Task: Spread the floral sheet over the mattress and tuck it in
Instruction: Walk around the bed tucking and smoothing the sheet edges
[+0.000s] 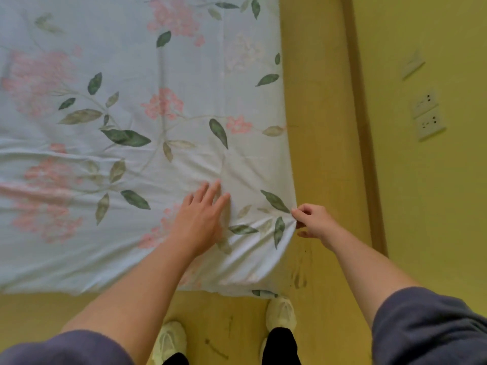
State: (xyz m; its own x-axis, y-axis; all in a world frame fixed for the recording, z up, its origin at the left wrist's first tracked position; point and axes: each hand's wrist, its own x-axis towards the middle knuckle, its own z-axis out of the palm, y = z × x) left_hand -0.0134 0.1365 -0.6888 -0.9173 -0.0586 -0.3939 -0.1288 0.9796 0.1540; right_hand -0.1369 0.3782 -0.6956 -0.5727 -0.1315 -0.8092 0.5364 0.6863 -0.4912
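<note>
While the right hand (pixel 313 222) pinches the floral sheet (pixel 158 127) at its gathered corner (pixel 279 227), its grip closed on only a small fold of cloth between thumb and fingertips, the left hand (pixel 200 214) lies flat and open just inward of that corner. Its fingers are straight and press down without holding anything. The sheet is spread over the bed and covers the mattress, which is hidden beneath it. Creases fan out from the gathered corner, and wider ripples run across the cloth farther in.

The main risk is probably the thinness of the pinch: a firm tug outward from the corner could pull the fold out of the fingers and let the cloth spring back. If the pull holds but the flat palm gives way, the whole sheet may slide toward the corner and come up short on the sides away from it, which cannot be checked from here. If the palm presses too hard, the slack between it and the corner may bunch and tuck in as a lump.

Just below the corner, the hanging edge comes close to a shoe (pixel 280 312) on the floor (pixel 329 127). A step forward could trap the cloth underfoot.
</note>
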